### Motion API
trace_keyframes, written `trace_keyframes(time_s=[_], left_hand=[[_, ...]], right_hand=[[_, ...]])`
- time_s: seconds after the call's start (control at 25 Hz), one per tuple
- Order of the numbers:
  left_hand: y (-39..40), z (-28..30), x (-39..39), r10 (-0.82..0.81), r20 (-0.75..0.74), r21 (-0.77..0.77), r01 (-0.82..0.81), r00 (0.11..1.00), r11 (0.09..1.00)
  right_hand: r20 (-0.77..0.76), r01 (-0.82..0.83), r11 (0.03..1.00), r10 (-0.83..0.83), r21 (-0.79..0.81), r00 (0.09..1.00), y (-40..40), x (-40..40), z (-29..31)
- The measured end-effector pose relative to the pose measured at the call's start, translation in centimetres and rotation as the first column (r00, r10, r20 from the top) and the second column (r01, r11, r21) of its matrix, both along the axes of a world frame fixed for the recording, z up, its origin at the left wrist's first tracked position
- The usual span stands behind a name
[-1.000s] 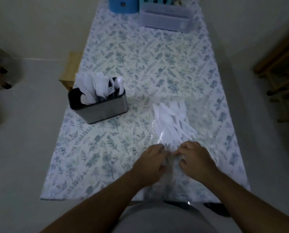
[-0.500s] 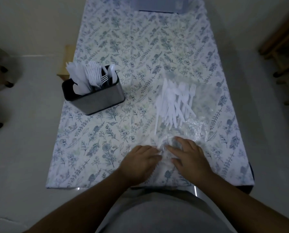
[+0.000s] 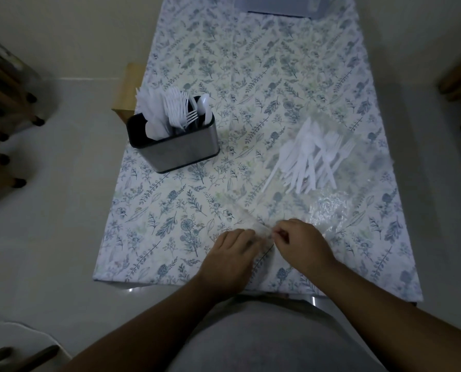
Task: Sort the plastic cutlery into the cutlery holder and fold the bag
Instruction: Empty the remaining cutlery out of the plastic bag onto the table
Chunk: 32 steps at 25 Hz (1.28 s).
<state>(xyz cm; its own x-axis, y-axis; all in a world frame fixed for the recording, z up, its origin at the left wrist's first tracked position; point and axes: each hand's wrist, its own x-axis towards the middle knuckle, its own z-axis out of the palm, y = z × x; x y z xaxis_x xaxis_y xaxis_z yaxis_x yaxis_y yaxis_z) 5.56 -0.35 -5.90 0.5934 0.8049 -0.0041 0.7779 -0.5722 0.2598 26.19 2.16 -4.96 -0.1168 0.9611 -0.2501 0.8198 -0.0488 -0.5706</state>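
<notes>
1. Both hands sit low at the near edge of the floral-clothed surface (image 3: pixel 251 76). The left hand (image 3: pixel 232 253) and the right hand (image 3: pixel 301 245) meet almost fingertip to fingertip over the mouth end of the clear crinkled plastic bag (image 3: pixel 331 210).
2. Each grip looks curled and pinching the bag's near edge, left on one side of the opening, right on the other. The film is so clear that exactly how much each holds is hard to tell.
3. The key relation: the loose white plastic cutlery (image 3: pixel 312 159) lies inside the bag, up and to the right of the hands, well apart from them. Its long axis runs roughly away from the person, handles nearer, tines farther.
4. The right hand is nearer that bundle; I judge it the natural one to reach in once the mouth is parted.
5. The dark rectangular metal cutlery holder (image 3: pixel 173 146) stands off to the left, upright, already packed with white forks and spoons in its compartments.
6. A pale translucent box (image 3: pixel 280 5) sits at the far end.
</notes>
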Motion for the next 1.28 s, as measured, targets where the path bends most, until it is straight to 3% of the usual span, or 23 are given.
trace_keyframes(time_s=[0.2,0.48,0.72,0.92,1.0,1.12,1.28], left_hand=[[0.6,-0.1,0.3,0.044,-0.035,-0.004,-0.044,0.998,0.999],[0.8,0.0,0.5,-0.059,-0.092,-0.053,0.054,0.994,0.997],[1.9,1.1,1.3,-0.069,-0.092,-0.116,0.058,0.993,0.992],[1.5,1.2,2.1,-0.101,-0.153,-0.125,0.082,0.983,0.989],[1.4,1.2,1.4,-0.121,-0.192,-0.201,0.082,0.974,0.976],[1.4,2.0,0.3,-0.128,-0.256,-0.255,0.061,0.958,0.965],[1.6,2.6,0.8,-0.006,-0.139,-0.17,-0.018,0.99,0.985]], right_hand=[[-0.021,-0.031,0.999,0.03,-0.037,0.999,0.8,-0.5,0.5],[0.019,-0.039,0.998,0.04,-0.052,0.999,1.1,-0.9,1.4],[-0.076,0.203,0.978,-0.199,0.047,0.977,2.8,-0.3,3.0],[0.063,-0.087,0.996,0.088,-0.015,0.994,2.4,0.3,4.0],[-0.003,0.047,0.997,-0.047,0.059,0.999,3.3,0.9,5.3],[-0.131,0.293,0.909,-0.265,0.296,0.955,4.9,2.0,7.7],[-0.168,0.297,0.902,-0.255,0.313,0.952,4.4,1.3,8.1]])
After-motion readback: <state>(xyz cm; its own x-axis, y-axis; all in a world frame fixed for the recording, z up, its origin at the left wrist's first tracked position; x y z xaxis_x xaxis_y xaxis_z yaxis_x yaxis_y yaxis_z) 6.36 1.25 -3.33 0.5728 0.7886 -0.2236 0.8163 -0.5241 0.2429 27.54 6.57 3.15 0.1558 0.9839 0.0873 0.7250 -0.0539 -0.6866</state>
